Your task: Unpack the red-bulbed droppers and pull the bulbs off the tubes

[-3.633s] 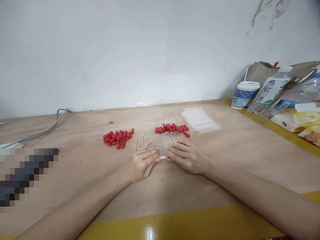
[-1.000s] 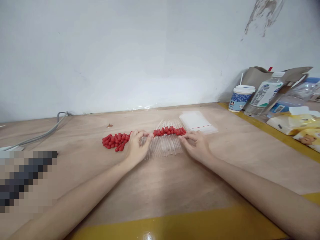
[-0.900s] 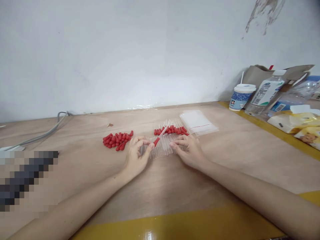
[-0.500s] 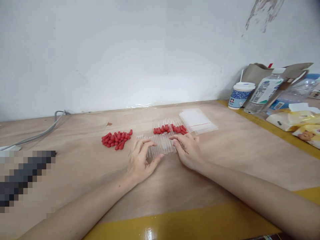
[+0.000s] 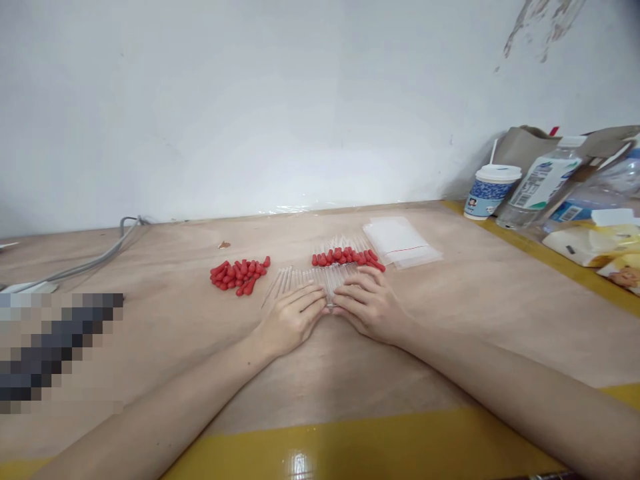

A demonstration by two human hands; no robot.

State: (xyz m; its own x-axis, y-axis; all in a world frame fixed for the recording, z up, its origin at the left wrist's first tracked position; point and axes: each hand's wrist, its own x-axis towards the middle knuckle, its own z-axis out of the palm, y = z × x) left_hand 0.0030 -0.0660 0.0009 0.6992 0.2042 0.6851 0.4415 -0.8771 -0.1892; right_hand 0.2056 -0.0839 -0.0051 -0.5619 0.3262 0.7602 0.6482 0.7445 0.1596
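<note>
A row of clear slender tubes [image 5: 290,280] lies side by side on the table in front of me. My left hand [image 5: 295,319] rests over the left part of the row, fingers stretched out across the tubes. My right hand [image 5: 373,303] lies over the right part, its fingers spread and lightly bent. Both thumbs are near the row's front ends, their tips close together. Behind the row, red rubber bulbs [image 5: 345,255] sit on the ends of more clear tubes. A heap of loose red rubber bulbs [image 5: 239,275] lies to the left.
Clear plastic bags [image 5: 400,240] lie at the back right. Beyond them stand a paper cup [image 5: 493,192] and a plastic bottle [image 5: 543,183], beside yellow-and-white packs [image 5: 590,240]. A grey cable [image 5: 95,262] runs along the left; a blurred-out dark item [image 5: 60,353] lies nearer.
Both hands have come closer together and down onto the tubes, with fingers flatter. A tube that was upright at my right fingers is no longer seen there. The view has shifted slightly.
</note>
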